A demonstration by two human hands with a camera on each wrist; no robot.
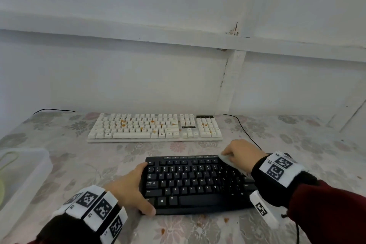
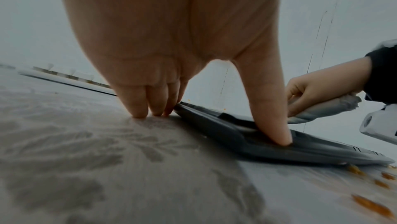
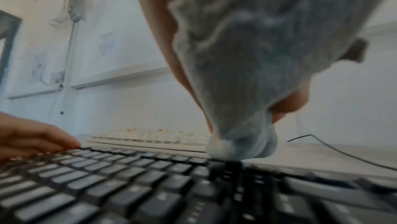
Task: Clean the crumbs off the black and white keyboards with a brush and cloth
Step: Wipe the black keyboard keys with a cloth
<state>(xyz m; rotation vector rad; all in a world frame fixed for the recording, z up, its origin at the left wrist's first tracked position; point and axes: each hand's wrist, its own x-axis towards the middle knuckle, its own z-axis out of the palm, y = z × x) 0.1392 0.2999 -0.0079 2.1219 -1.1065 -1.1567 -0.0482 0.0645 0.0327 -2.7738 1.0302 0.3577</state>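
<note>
Right fingers (image 2: 295,107): we see them curled round a pale grey cloth (image 3: 242,67), whose bunched tip touches the far right rows of the black keyboard (image 1: 198,182).
Left fingers (image 2: 137,107): held together with tips on the bench (image 2: 86,159) at the keyboard's left edge; the thumb presses on the near left corner, so the left hand (image 1: 128,188) braces the board and grips nothing.
Task items: the black keyboard lies near us; the white keyboard (image 1: 154,128) lies far, well apart from both hands, with orange crumbs (image 1: 123,123) scattered over its keys. No brush is in view.
Risk, spread: we judge that a wipe toward the near edge would push debris onto the bench, where crumbs (image 2: 369,205) already lie just beside the black keyboard.
Risk, lodging: downward pressure from the cloth could force crumbs between keycaps.
Risk, slip: if the left hand lifts, the board may slide on the floral bench cover.
Risk, snag: a black cable (image 1: 243,127) runs past the right hand (image 1: 239,154); the cloth or wrist band might catch it.
Writing: key legends read Q W E R T Y, Caps Lock, Tab, Shift, Alt; a Windows logo marks one key. No brand name is legible.
Wrist bands: black-and-white square markers, not readable as text.
Left margin: a translucent box (image 1: 29,164), contents unclear.
</note>
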